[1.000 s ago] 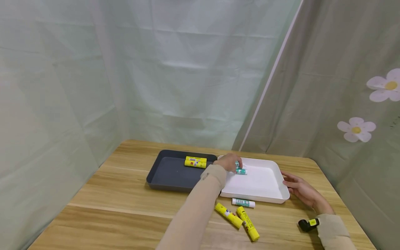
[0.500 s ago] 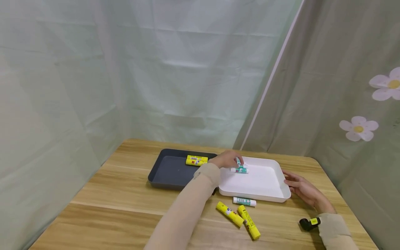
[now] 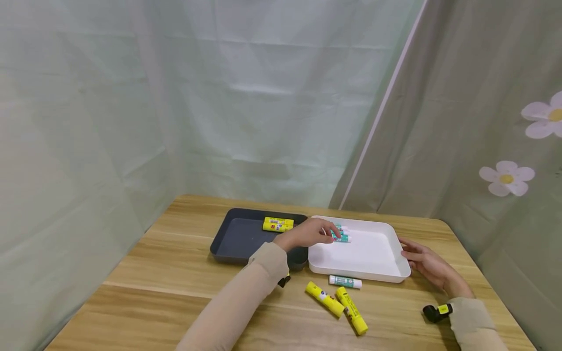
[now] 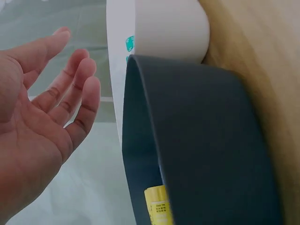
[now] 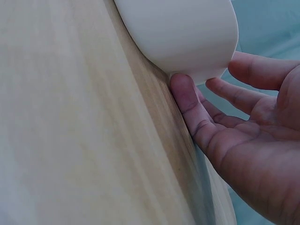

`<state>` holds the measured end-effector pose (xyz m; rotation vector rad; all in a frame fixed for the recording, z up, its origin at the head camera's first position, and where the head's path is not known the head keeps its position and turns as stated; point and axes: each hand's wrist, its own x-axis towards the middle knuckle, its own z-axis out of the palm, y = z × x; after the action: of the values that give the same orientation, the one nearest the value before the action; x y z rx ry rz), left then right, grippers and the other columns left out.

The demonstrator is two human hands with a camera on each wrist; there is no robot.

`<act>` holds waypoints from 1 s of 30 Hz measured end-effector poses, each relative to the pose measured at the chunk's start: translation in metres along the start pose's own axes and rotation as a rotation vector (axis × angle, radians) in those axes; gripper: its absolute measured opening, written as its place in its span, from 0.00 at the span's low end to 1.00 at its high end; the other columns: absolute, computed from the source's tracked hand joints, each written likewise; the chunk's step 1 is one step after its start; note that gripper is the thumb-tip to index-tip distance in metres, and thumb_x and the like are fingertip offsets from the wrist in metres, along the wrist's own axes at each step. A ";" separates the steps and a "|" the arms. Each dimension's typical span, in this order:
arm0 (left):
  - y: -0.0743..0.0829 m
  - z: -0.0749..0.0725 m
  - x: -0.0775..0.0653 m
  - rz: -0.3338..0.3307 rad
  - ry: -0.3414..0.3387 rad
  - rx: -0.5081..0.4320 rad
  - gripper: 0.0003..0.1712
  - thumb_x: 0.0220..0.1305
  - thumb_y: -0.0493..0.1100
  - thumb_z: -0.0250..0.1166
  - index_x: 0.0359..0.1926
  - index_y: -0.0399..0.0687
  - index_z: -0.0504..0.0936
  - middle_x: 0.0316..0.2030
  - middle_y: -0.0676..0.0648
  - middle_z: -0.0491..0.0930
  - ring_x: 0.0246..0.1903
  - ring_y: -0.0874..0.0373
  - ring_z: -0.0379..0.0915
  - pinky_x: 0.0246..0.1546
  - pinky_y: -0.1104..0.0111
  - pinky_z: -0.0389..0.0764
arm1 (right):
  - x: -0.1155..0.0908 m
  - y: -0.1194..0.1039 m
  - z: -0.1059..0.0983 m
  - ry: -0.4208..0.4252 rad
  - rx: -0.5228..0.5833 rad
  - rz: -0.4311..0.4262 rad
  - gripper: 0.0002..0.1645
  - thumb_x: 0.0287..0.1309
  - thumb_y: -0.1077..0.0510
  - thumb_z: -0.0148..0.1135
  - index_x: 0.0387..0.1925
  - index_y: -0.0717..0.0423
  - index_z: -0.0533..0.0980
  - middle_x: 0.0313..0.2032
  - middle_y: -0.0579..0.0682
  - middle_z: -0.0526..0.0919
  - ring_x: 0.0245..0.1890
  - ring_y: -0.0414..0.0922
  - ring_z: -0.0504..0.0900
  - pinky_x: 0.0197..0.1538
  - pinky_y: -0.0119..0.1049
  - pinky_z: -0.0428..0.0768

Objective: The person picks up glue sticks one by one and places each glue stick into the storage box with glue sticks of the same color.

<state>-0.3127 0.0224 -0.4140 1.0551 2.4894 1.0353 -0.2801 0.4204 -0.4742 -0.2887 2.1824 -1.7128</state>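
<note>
My left hand [image 3: 309,232] hovers over the place where the two trays meet, its fingers loosely bent and holding nothing. In the left wrist view the palm [image 4: 42,126] is bare. Under its fingertips, white-and-green glue sticks [image 3: 342,238] lie in the left part of the white tray [image 3: 360,273]. My right hand [image 3: 432,267] touches that tray's right end with extended fingers; the right wrist view has the fingertips [image 5: 183,89] against its outer wall. Yellow glue sticks [image 3: 278,227] lie side by side in the dark grey tray [image 3: 237,259], partly hidden in the left wrist view.
In front of the white tray, one white-and-green glue stick [image 3: 345,282] lies on the wooden table [image 3: 167,282]. Nearer are two yellow glue sticks, one slanting [image 3: 325,299] and another [image 3: 352,310] beside it. Curtains [image 3: 272,107] hang behind the table.
My left hand has let go of a white-and-green glue stick in the white tray and drawn back left, its fingers loosening. The right hand stays at the tray's end.
</note>
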 end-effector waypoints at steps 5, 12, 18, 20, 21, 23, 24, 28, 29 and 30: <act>0.003 0.002 -0.013 0.039 -0.023 0.019 0.13 0.76 0.39 0.64 0.57 0.46 0.87 0.50 0.46 0.84 0.47 0.59 0.78 0.50 0.71 0.79 | 0.000 0.000 -0.001 -0.006 -0.003 -0.004 0.43 0.80 0.60 0.50 0.79 0.73 0.39 0.59 0.47 0.71 0.50 0.35 0.79 0.53 0.31 0.81; 0.006 0.006 -0.035 0.093 -0.066 0.045 0.14 0.77 0.39 0.62 0.58 0.47 0.86 0.51 0.48 0.84 0.47 0.63 0.77 0.49 0.72 0.78 | -0.004 0.002 -0.003 0.001 0.004 0.002 0.43 0.80 0.60 0.50 0.79 0.74 0.39 0.57 0.45 0.72 0.50 0.35 0.79 0.52 0.31 0.81; 0.007 0.010 -0.056 0.104 -0.081 -0.011 0.13 0.77 0.40 0.63 0.57 0.48 0.86 0.46 0.54 0.85 0.45 0.64 0.78 0.45 0.72 0.78 | -0.004 0.003 -0.004 0.011 -0.009 0.009 0.42 0.80 0.59 0.49 0.80 0.72 0.40 0.64 0.57 0.68 0.51 0.35 0.79 0.53 0.30 0.80; 0.005 0.013 -0.063 0.100 -0.084 -0.031 0.13 0.76 0.40 0.63 0.57 0.49 0.86 0.45 0.57 0.84 0.44 0.66 0.78 0.46 0.73 0.78 | -0.003 0.002 -0.003 0.010 -0.011 0.008 0.42 0.80 0.59 0.49 0.80 0.72 0.40 0.66 0.61 0.65 0.51 0.34 0.78 0.53 0.30 0.80; 0.005 0.014 -0.066 0.100 -0.083 -0.043 0.13 0.76 0.40 0.63 0.57 0.49 0.86 0.44 0.56 0.85 0.44 0.66 0.78 0.46 0.73 0.78 | -0.003 0.002 -0.003 0.009 -0.011 0.008 0.42 0.80 0.59 0.49 0.80 0.72 0.40 0.66 0.62 0.65 0.51 0.34 0.78 0.53 0.30 0.80; 0.004 0.016 -0.072 0.098 -0.088 -0.072 0.13 0.76 0.39 0.64 0.57 0.49 0.86 0.45 0.54 0.85 0.44 0.67 0.78 0.49 0.73 0.78 | -0.003 0.002 -0.003 0.008 -0.011 0.010 0.43 0.80 0.59 0.49 0.80 0.72 0.39 0.66 0.62 0.65 0.52 0.34 0.78 0.54 0.30 0.80; 0.003 0.018 -0.074 0.098 -0.090 -0.084 0.13 0.76 0.39 0.64 0.57 0.48 0.86 0.46 0.53 0.86 0.44 0.68 0.78 0.50 0.73 0.78 | -0.003 0.002 -0.003 0.007 -0.010 0.011 0.43 0.80 0.59 0.49 0.80 0.72 0.39 0.65 0.60 0.66 0.52 0.34 0.78 0.54 0.30 0.80; 0.002 0.023 -0.082 0.108 -0.100 -0.120 0.13 0.75 0.39 0.65 0.57 0.48 0.86 0.51 0.48 0.86 0.46 0.70 0.78 0.52 0.74 0.78 | -0.004 0.001 -0.004 0.009 -0.003 0.013 0.43 0.80 0.59 0.50 0.80 0.72 0.39 0.61 0.52 0.70 0.51 0.34 0.79 0.54 0.30 0.80; 0.001 0.025 -0.083 0.105 -0.104 -0.125 0.13 0.75 0.39 0.65 0.57 0.48 0.86 0.52 0.48 0.86 0.46 0.71 0.78 0.53 0.74 0.78 | -0.004 0.001 -0.004 0.009 -0.002 0.012 0.43 0.80 0.59 0.50 0.80 0.72 0.39 0.60 0.50 0.70 0.51 0.34 0.79 0.54 0.30 0.80; 0.001 0.026 -0.085 0.106 -0.107 -0.128 0.14 0.75 0.39 0.65 0.57 0.49 0.86 0.53 0.49 0.86 0.48 0.70 0.78 0.54 0.74 0.78 | -0.005 0.001 -0.004 0.007 0.001 0.010 0.43 0.80 0.59 0.50 0.80 0.72 0.39 0.59 0.49 0.71 0.51 0.34 0.79 0.54 0.30 0.80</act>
<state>-0.2400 -0.0234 -0.4364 1.1816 2.2726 1.1199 -0.2771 0.4256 -0.4740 -0.2714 2.1844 -1.7125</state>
